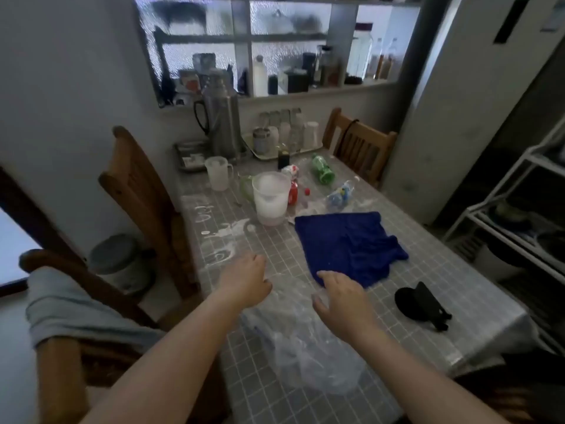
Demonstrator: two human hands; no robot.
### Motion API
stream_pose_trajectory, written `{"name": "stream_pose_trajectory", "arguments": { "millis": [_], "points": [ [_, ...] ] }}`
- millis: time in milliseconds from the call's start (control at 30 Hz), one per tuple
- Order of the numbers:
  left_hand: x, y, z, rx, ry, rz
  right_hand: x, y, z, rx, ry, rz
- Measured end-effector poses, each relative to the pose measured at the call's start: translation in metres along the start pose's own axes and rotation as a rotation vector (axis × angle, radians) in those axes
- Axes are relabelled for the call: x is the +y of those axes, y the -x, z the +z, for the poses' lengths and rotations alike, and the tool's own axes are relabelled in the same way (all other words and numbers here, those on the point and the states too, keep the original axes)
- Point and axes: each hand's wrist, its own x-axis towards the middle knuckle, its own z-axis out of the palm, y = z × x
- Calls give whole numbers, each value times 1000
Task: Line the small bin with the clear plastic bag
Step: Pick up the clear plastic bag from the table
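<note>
A dim kitchen corner holds a long table [428, 289] covered in a grey grid-patterned cloth, with wooden chairs at its sides and a shelf of bottles and jars behind frosted glass on the wall beyond. A crumpled clear plastic bag [308, 356] lies on the near end of the table, under and between both forearms. The left hand [246, 278] rests with fingers curled downward at the bag's far left edge; whether it grips the plastic cannot be told. The right hand [344, 296] hovers loosely spread, fingertips bent, touching the bag's far right edge just beside a rumpled dark blue cloth [348, 244]. A small round lidded bin [120, 261] stands on the floor left of the table, between two chairs.
</note>
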Motion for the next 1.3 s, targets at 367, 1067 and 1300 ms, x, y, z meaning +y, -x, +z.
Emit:
{"name": "stream_pose_trajectory", "arguments": {
  "millis": [367,1067,1300],
  "points": [
    [-7,-16,93,-310,-89,93,19,21,82,-293,-18,240],
    [-48,30,8,446,-215,-55,-10,-24,10,-105,-209,-27],
    [-98,98,-33,671,55,-561,-79,-49,-3,-55,-369,-239]
  ]
}}
